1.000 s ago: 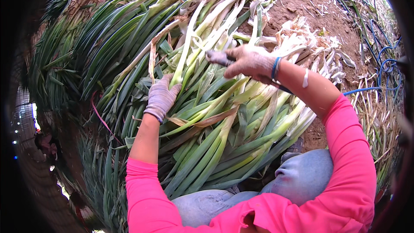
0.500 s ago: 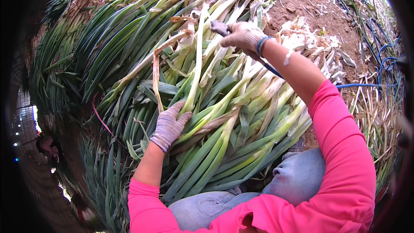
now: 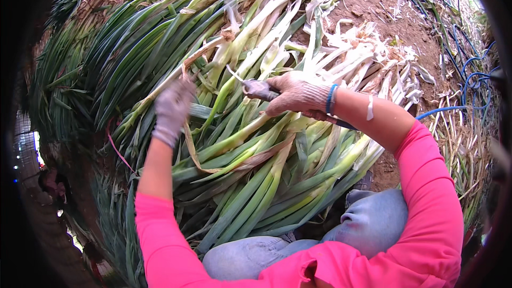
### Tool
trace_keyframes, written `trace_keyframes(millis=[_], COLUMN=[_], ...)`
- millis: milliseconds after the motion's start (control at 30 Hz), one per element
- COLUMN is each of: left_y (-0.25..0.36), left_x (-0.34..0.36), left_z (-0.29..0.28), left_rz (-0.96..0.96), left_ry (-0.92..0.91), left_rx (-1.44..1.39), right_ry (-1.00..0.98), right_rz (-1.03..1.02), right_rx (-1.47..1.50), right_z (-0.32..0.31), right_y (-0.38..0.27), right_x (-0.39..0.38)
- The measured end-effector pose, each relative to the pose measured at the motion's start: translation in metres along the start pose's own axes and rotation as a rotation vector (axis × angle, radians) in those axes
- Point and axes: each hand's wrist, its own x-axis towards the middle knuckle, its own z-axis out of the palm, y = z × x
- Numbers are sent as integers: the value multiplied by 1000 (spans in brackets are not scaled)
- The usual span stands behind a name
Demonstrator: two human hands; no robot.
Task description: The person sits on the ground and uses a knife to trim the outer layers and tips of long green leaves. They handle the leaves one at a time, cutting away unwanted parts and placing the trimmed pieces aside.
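Note:
A broad heap of long green onions [image 3: 256,181] lies in front of me, green leaves toward me and to the left, pale stems toward the upper right. My gloved right hand [image 3: 298,93] is closed around a grey air blow gun [image 3: 258,90], whose tip points left over the heap. From behind this hand a blue hose [image 3: 440,111] runs off to the right. My gloved left hand [image 3: 175,104] hovers over the left part of the leaves, beside a dry, bent brown leaf [image 3: 189,146]. Motion smears its fingers, so whether it holds anything is unclear.
Brown soil [image 3: 368,2] with peeled scraps shows at the upper right. Blue tubing [image 3: 469,72] lies coiled at the right edge. Below the heap is my bent, jeans-covered knee [image 3: 373,216]. A pink strip [image 3: 117,146] lies at the left.
My left hand has moved up and left, away from the upright pale stalk it gripped. My right hand has come down and slightly left with the air blow gun.

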Motion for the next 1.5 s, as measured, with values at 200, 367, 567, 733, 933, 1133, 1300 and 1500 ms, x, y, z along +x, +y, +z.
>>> trace_keyframes(millis=[200,367,567,733,933,1133,1300,1500], left_y=[-90,-92,-58,2,97,59,58,57], left_x=[65,54,36,45,94,138,60,-12], left_z=[-26,-26,-48,-56,-40,19,42,48], left_rz=[-317,-340,-192,27,-36,-87,-327,-308], left_ry=[-119,-81,-60,112,51,-119,-379,-260], left_rx=[835,805,701,571,298,98,174,58], right_ry=[-7,88,341,478,301,168,289,423], right_rz=[14,-7,-61,-63,-72,-184,-40,112], right_rx=[-9,9,56,83,-8,117,20,45], right_z=[4,-18,-66,-98,-62,-34,-81,-110], right_y=[-20,19,47,56,43,40,37,73], right_x=[23,49,63,67,64,73,47,50])
